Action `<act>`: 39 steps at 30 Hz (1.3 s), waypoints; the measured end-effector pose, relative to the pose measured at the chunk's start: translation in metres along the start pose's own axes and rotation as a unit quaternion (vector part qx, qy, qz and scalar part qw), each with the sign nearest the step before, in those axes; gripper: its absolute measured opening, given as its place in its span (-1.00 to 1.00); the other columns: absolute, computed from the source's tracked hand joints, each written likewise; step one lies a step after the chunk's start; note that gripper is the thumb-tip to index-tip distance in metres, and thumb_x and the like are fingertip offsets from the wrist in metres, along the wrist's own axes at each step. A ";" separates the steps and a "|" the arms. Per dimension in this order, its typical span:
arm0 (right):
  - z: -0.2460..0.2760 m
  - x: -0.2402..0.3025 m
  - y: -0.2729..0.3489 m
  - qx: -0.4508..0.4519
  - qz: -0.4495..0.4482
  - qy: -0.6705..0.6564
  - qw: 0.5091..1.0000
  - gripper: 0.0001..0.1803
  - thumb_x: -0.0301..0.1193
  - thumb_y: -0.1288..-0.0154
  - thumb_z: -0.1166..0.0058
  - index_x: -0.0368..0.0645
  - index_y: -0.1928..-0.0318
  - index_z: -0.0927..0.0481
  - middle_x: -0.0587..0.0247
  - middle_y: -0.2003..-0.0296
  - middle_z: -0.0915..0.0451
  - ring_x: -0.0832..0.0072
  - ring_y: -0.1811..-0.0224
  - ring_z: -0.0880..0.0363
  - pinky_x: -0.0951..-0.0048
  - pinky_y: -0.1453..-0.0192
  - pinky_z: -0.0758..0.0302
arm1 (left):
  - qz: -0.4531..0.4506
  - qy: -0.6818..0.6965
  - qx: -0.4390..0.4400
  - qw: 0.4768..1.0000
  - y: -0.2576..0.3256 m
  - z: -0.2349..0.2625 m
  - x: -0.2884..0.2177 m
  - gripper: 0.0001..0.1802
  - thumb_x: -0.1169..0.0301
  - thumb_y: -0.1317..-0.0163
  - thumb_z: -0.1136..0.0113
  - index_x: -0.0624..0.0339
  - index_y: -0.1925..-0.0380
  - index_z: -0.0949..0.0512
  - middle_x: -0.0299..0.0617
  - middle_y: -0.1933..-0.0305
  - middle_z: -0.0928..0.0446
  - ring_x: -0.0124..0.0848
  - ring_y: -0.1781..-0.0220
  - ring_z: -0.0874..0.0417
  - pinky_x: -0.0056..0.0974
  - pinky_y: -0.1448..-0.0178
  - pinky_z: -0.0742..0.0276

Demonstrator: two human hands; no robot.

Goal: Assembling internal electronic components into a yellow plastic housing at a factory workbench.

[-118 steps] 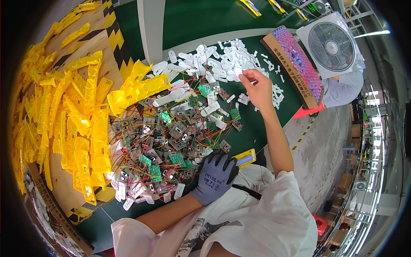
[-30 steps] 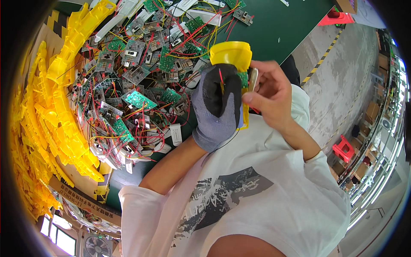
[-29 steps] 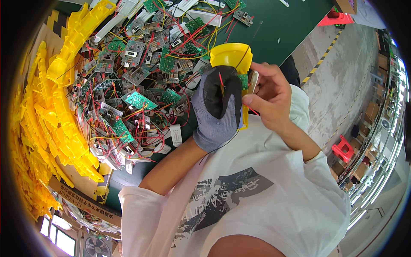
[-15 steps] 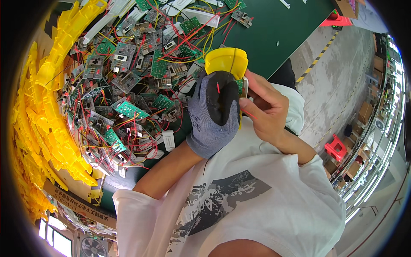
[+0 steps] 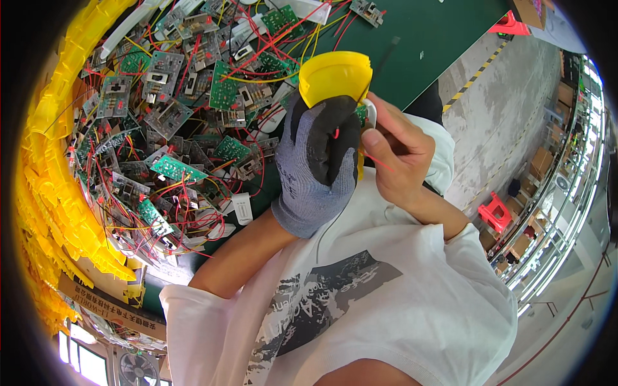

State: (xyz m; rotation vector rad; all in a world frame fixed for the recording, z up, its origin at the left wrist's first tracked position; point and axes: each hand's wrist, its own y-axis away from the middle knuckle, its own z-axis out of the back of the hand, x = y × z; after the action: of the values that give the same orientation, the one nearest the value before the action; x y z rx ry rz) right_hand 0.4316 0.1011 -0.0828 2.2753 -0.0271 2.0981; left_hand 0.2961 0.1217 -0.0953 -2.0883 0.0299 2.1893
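Note:
My left hand [image 5: 320,161], in a grey-blue glove with a black coated palm, is wrapped round a yellow plastic shell [image 5: 335,74]. The shell's wide curved end sticks out beyond the fingers; the rest is mostly hidden by the glove. My bare right hand [image 5: 402,148] pinches a small green circuit board with a white part [image 5: 369,114] against the shell's right side. A red wire shows between the gloved fingers, and another runs by my right thumb. A thin dark wire hangs below the glove.
A heap of circuit boards [image 5: 170,109] with red, yellow and black wires and white plastic strips covers the left of the green table [image 5: 444,32]. Yellow plastic parts [image 5: 58,186] are piled at the far left. A red stool [image 5: 495,212] stands on the floor at right.
The shell has tilted slightly, its wide end turning more open toward view. Both hands have stayed close together on it, and the view has shifted a little.

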 end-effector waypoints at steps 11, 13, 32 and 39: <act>0.006 0.002 -0.009 0.042 -0.013 -0.031 0.999 -0.65 -0.66 -0.27 -0.06 -0.35 -0.08 -0.53 -0.12 -0.19 -0.42 0.41 -0.05 -0.57 0.52 -0.06 -0.53 | -0.017 0.031 -0.016 0.999 0.003 0.000 0.003 -0.64 0.59 -0.10 -0.19 0.21 0.04 -0.48 0.02 0.08 -0.47 -0.04 0.06 -0.55 -0.10 0.00 -0.49; 0.005 0.001 -0.009 0.039 -0.021 -0.060 0.997 -0.65 -0.66 -0.28 -0.06 -0.35 -0.08 -0.53 -0.12 -0.20 -0.42 0.41 -0.06 -0.56 0.51 -0.08 -0.52 | -0.024 0.020 -0.020 0.999 0.003 0.000 0.004 -0.65 0.60 -0.11 -0.18 0.21 0.06 -0.48 0.02 0.09 -0.47 -0.06 0.08 -0.55 -0.12 0.01 -0.49; -0.002 0.006 -0.016 0.040 -0.011 0.019 0.999 -0.64 -0.64 -0.20 -0.16 -0.27 -0.04 -0.59 -0.04 -0.09 -0.54 0.38 -0.04 -0.59 0.48 -0.03 -0.56 | -0.062 0.104 -0.089 0.989 0.003 -0.007 0.020 -0.72 0.64 -0.20 -0.10 0.27 0.06 -0.46 -0.07 0.12 -0.48 -0.28 0.11 -0.57 -0.25 0.01 -0.48; -0.005 0.010 -0.017 0.032 -0.022 -0.008 0.999 -0.66 -0.66 -0.25 -0.09 -0.28 -0.06 -0.57 -0.04 -0.11 -0.50 0.44 0.00 -0.60 0.53 0.03 -0.63 | -0.099 0.036 -0.079 0.991 0.002 -0.006 0.014 -0.72 0.62 -0.20 -0.11 0.29 0.06 -0.47 -0.07 0.12 -0.49 -0.26 0.09 -0.56 -0.26 0.00 -0.48</act>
State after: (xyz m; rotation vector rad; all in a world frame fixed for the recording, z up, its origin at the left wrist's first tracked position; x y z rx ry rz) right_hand 0.4277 0.1181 -0.0727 2.3051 0.0906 2.0892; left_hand 0.3012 0.1205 -0.1100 -2.1448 -0.3385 2.0601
